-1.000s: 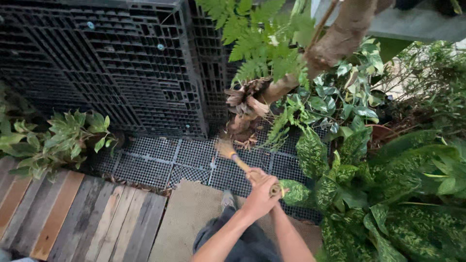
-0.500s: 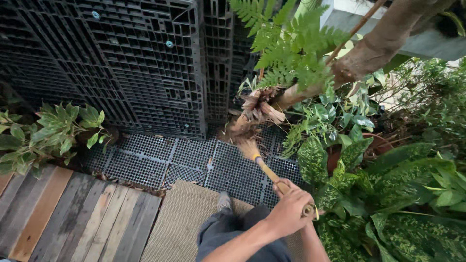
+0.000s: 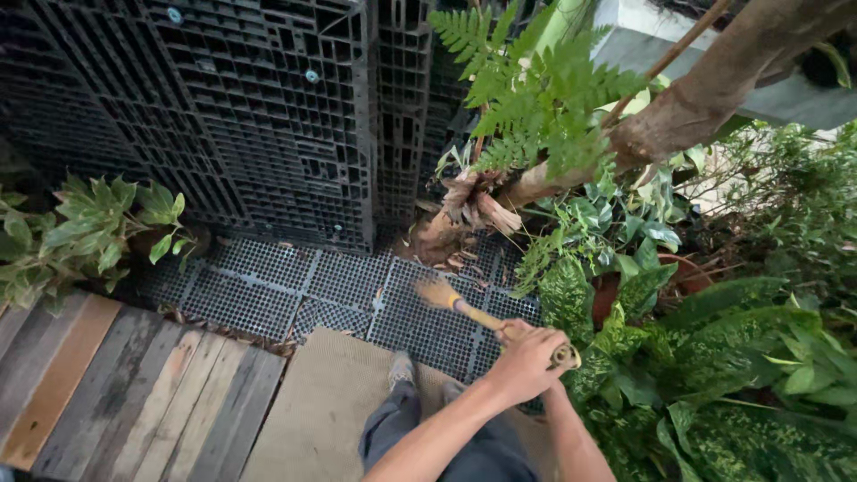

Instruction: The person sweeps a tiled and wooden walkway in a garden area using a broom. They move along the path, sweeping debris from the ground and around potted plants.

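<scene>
A small hand broom with a pale bamboo handle points up-left, its straw head resting on the black plastic grid floor. My left hand is wrapped around the handle's near end. My right hand comes in from the lower right and meets the same end, mostly hidden under the left. Dry brown leaves lie just beyond the broom head at the foot of a leaning tree trunk.
Black plastic pallets stand upright at the back. Weathered wooden planks and a beige mat lie near my feet. A fern overhangs. Dense spotted-leaf potted plants crowd the right; a leafy plant sits left.
The broom head has swept across the grid near the trunk base, first right, then back toward me. My hands have dropped lower right while keeping hold of the handle.
</scene>
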